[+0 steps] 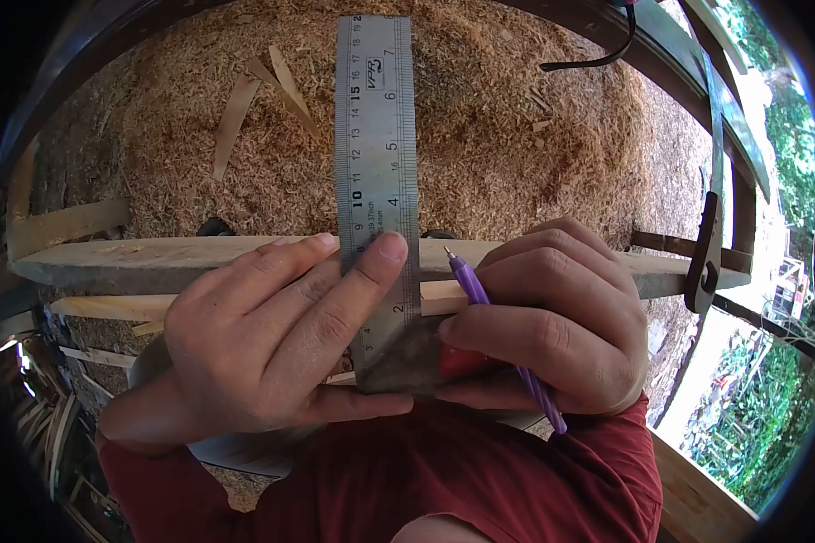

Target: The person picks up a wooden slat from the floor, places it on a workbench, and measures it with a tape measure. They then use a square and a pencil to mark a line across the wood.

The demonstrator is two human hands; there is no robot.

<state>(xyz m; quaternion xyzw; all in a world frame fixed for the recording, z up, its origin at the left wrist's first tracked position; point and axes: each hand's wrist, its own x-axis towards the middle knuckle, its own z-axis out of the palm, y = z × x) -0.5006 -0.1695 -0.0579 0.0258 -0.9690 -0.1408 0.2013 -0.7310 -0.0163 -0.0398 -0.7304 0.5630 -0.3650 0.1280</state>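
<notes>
A steel ruler point(371, 172) with centimetre and inch marks points away from me. My left hand point(263, 335) is closed on its lower part, index fingertip on its face and thumb near its lower end. In my right hand point(552, 317) a purple pen point(507, 339) is held slantwise, tip pointing away. That hand also touches a red piece point(466, 360), mostly hidden by the fingers, beside a dark, flat, angled part point(403, 357) at the ruler's lower end. Beneath the ruler a long wooden plank point(109, 260) runs crosswise.
Sawdust and shavings point(534, 136) cover the ground beyond the plank, with thin wood strips point(235, 122) lying there. A narrower wood piece point(113, 308) runs on the near side. At right hangs a flat metal bar with a dark end point(704, 258), near a dark frame point(743, 136).
</notes>
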